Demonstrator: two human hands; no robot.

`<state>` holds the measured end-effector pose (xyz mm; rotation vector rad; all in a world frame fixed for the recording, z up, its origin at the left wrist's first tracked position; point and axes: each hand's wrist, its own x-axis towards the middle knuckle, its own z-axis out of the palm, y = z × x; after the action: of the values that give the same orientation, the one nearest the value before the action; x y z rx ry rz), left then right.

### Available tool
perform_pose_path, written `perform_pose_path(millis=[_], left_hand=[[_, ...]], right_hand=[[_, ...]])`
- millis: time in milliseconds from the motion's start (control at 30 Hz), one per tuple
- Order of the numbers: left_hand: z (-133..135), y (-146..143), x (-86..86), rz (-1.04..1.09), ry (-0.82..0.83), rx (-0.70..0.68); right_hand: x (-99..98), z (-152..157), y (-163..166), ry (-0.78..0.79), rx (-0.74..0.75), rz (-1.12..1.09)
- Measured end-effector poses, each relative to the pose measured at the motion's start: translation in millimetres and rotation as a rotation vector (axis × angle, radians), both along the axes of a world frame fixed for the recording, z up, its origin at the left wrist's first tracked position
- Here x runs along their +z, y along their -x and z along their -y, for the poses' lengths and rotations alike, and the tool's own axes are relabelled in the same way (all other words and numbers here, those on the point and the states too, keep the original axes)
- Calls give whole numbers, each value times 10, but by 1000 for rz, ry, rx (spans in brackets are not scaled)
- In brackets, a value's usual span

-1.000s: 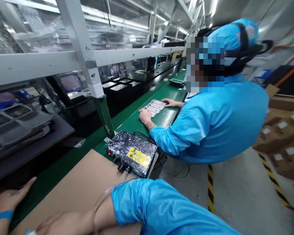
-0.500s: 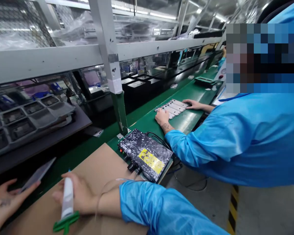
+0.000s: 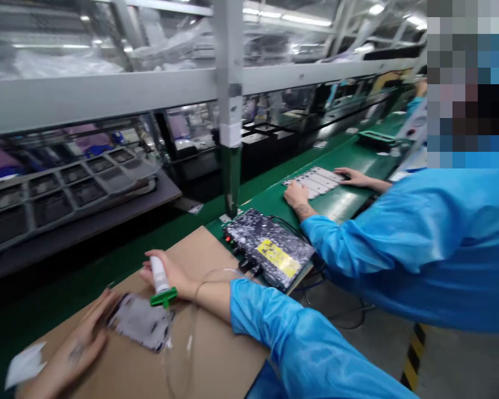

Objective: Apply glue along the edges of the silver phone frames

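Observation:
My right hand [image 3: 172, 274] is wrapped around a dispensing syringe [image 3: 158, 271] with a white barrel. A green cap sits at its near end, and a clear tube runs from it; the tip is hidden behind my fingers. Just below lies a thin grey phone-sized panel [image 3: 143, 321] with dark cutouts along its edges, flat on a brown cardboard sheet [image 3: 216, 343]. My left hand [image 3: 81, 341], slightly blurred, is at the panel's left edge with its fingers stretched out and seemingly touching it.
A speckled black control box [image 3: 270, 246] with a yellow label and knobs stands right of the cardboard. Beyond it, a co-worker's hands [image 3: 297, 194] touch a pale panel set [image 3: 318, 182] on the green bench. A metal post [image 3: 229, 111] rises behind; trays [image 3: 70, 188] sit left. White paper [image 3: 25, 366] lies lower left.
The panel, earlier raised and tilted in my left hand, now lies flat on the cardboard. My left hand has moved right with it. The view has shifted, and the syringe remains in my right hand.

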<state>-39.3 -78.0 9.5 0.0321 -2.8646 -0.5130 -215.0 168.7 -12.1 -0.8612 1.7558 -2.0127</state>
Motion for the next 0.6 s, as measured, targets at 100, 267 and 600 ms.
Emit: perform_pose_path(millis=[100, 267, 600], left_hand=[[-436, 28, 200, -8, -92, 198], [-689, -155, 129, 34, -107, 274], [-735, -385, 84, 149, -203, 124]], right_hand=[[-71, -139, -264, 4, 78, -60], [-293, -321, -578, -3, 234, -43], [-374, -465, -620, -13, -38, -30]])
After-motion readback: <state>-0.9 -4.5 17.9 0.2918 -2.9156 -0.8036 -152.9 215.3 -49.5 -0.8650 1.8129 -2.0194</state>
